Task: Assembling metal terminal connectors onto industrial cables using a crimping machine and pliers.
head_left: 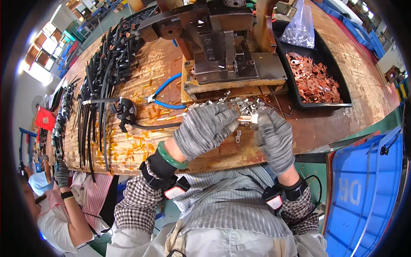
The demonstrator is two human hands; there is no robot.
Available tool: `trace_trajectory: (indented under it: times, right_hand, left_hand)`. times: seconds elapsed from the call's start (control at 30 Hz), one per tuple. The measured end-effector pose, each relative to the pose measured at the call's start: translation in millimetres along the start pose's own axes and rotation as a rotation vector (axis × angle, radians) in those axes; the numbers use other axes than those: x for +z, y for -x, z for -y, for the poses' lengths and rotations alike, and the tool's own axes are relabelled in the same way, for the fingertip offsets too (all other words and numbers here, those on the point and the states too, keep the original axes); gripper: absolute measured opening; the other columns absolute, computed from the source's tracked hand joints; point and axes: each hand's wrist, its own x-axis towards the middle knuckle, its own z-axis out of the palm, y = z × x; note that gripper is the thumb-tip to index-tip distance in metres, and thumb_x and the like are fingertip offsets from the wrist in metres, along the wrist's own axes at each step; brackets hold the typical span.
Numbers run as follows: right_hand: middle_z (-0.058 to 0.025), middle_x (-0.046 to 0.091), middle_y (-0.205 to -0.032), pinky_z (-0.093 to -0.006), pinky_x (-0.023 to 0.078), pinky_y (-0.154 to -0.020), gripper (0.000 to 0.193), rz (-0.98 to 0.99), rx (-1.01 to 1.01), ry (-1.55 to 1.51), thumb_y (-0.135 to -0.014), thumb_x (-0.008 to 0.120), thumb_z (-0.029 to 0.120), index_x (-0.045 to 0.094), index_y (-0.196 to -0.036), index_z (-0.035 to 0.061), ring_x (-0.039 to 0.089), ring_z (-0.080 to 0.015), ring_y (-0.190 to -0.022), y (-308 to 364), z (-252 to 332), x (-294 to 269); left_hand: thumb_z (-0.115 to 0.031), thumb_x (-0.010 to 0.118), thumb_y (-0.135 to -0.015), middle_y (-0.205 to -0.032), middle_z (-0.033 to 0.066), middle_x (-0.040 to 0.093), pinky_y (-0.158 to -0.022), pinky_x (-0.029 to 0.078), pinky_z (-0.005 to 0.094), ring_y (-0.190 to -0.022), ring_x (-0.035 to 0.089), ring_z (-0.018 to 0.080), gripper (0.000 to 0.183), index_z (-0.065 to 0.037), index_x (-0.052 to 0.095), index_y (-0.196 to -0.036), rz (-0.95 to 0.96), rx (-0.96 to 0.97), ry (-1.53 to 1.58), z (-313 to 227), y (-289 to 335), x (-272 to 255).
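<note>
My left hand (pixel 203 130), in a grey knit glove, is closed around a black cable (pixel 156 127) whose bare copper end (pixel 244 118) sticks out past the fingertips. Opposite it, my gloved right hand (pixel 275 139) pinches a small silver terminal (pixel 254 118) at the tip of that copper. Whether the copper sits inside the terminal is hard to make out. Just beyond both hands lies a loose heap of silver terminals (pixel 248 105), with a single lug (pixel 238 136) nearer to me. The cable runs left to a black taped coil (pixel 125 112) on the wooden bench.
A heavy metal press (pixel 227 64) stands beyond the hands. To its right, a black tray (pixel 327 105) holds copper lugs (pixel 314 77) and a clear bag (pixel 299 32). Blue-handled pliers (pixel 169 83) and bundled black cables (pixel 102 68) lie left. A blue crate (pixel 364 184) stands right; a co-worker (pixel 64 214) sits left.
</note>
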Motion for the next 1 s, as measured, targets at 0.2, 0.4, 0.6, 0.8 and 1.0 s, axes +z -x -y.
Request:
trace_trajectory:
  times: [0.2,0.4,0.6,0.8,1.0]
  right_hand:
    - [-0.0001,0.038,-0.044,-0.0236,0.028,-0.031,0.026,0.132,0.327,-0.493,-0.084,0.050,0.022,0.052,-0.067,0.0021,0.037,-0.0096,-0.034,-13,9,-10]
    - [-0.0026,0.045,-0.046,-0.0235,0.031,-0.035,0.026,0.183,0.228,-0.509,-0.085,0.051,0.022,0.054,-0.071,0.0002,0.041,-0.0106,-0.037,-15,14,-5]
    - [-0.0020,0.049,-0.053,-0.0230,0.036,-0.046,0.023,0.177,-0.006,-0.079,-0.088,0.048,0.021,0.054,-0.080,0.0010,0.045,-0.0082,-0.048,-4,18,-7]
    - [-0.0026,0.051,-0.057,-0.0238,0.039,-0.049,0.021,0.106,-0.085,0.111,-0.087,0.049,0.021,0.056,-0.085,0.0010,0.048,-0.0083,-0.051,8,3,-11]
    - [-0.0003,0.050,-0.054,-0.0214,0.037,-0.046,0.025,0.105,0.114,-0.157,-0.087,0.050,0.025,0.056,-0.080,0.0019,0.046,-0.0070,-0.049,6,8,-9]
  left_hand:
    - [-0.024,0.056,-0.080,-0.088,0.0134,0.059,-0.067,0.046,0.0348,-0.077,0.057,0.0304,0.027,-0.006,0.057,-0.101,0.166,-0.211,0.420,1,-7,-24]
    - [-0.019,0.060,-0.078,-0.090,0.0126,0.060,-0.069,0.047,0.0336,-0.079,0.059,0.0285,0.029,-0.003,0.057,-0.101,0.065,-0.109,0.353,10,-3,-26]
    - [-0.016,0.062,-0.074,-0.081,0.0065,0.059,-0.060,0.046,0.0321,-0.071,0.058,0.0214,0.027,-0.010,0.059,-0.100,-0.159,-0.032,-0.149,-5,8,-14]
    - [-0.016,0.062,-0.072,-0.085,0.0045,0.059,-0.055,0.045,0.0314,-0.071,0.057,0.0192,0.031,-0.011,0.056,-0.102,-0.205,0.123,-0.297,-5,16,-5]
    - [-0.017,0.060,-0.076,-0.079,0.0074,0.059,-0.057,0.045,0.0325,-0.068,0.057,0.0232,0.020,-0.007,0.059,-0.093,-0.063,-0.075,0.016,-10,7,-10]
